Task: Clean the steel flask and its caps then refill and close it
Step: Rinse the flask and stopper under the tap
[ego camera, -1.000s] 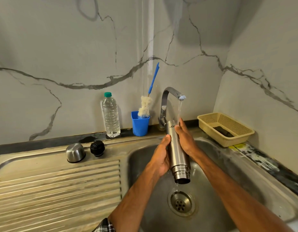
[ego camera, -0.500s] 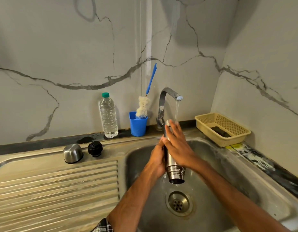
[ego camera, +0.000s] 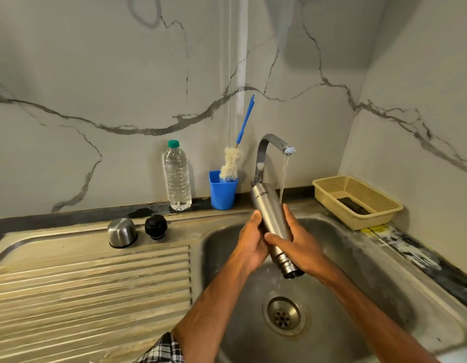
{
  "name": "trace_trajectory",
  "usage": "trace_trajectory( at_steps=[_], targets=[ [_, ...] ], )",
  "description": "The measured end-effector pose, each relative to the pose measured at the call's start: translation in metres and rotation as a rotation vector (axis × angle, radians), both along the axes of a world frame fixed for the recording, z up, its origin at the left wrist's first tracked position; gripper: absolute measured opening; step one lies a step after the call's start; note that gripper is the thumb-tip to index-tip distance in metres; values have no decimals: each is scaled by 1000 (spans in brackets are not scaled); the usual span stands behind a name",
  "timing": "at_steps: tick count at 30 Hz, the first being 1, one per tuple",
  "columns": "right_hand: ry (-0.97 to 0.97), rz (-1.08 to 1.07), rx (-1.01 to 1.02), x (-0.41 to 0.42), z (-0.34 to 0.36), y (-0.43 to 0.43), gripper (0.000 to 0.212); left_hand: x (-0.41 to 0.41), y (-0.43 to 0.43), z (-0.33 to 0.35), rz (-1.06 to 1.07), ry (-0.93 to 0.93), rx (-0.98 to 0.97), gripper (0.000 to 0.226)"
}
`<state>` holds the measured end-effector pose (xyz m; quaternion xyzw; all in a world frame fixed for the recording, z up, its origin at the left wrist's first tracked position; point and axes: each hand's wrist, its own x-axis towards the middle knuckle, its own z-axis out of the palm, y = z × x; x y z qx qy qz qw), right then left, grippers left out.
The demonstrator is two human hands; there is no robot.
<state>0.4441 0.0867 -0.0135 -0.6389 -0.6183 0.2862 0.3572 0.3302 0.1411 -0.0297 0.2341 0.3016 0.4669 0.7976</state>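
Note:
The steel flask (ego camera: 269,209) is held upside down over the sink basin (ego camera: 358,260), its open mouth pointing down toward the drain (ego camera: 282,315). My left hand (ego camera: 250,238) grips its left side. My right hand (ego camera: 296,243) wraps around its lower body from the right. Water runs from the tap (ego camera: 269,153) onto the flask and my right hand. The steel outer cap (ego camera: 121,232) and the black inner cap (ego camera: 155,227) stand on the drainboard to the left.
A plastic water bottle (ego camera: 177,176) and a blue cup (ego camera: 223,189) holding a bottle brush (ego camera: 235,155) stand at the back wall. A beige basket (ego camera: 357,201) sits on the counter at the right. The ribbed drainboard (ego camera: 96,292) spreads to the left.
My right hand slid down the flask from its upper end to its lower body. The flask tilted, its base now leaning toward the tap.

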Motion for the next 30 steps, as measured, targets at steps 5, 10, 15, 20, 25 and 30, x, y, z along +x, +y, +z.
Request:
trace_trajectory(
  at_steps=[5, 10, 15, 20, 25, 30],
  targets=[
    [-150, -84, 89, 5, 0, -5, 97, 2, -6, 0, -164, 214, 220, 38],
    [-334, -15, 90, 1, -6, -16, 82, -4, -2, -3, -172, 223, 253, 44],
    [-502, 88, 147, -2, -1, -3, 66, -10, -1, -2, -202, 137, 275, 54],
    [-357, 77, 139, 1, 19, 42, 61, -12, 1, -8, -257, 83, 275, 63],
    [138, -32, 153, 9, 29, 63, 56, -12, 2, -5, -223, 90, 251, 68],
    [113, -64, -5, 5, 7, 22, 66, -12, 3, -7, -161, 103, 254, 62]
  ],
)
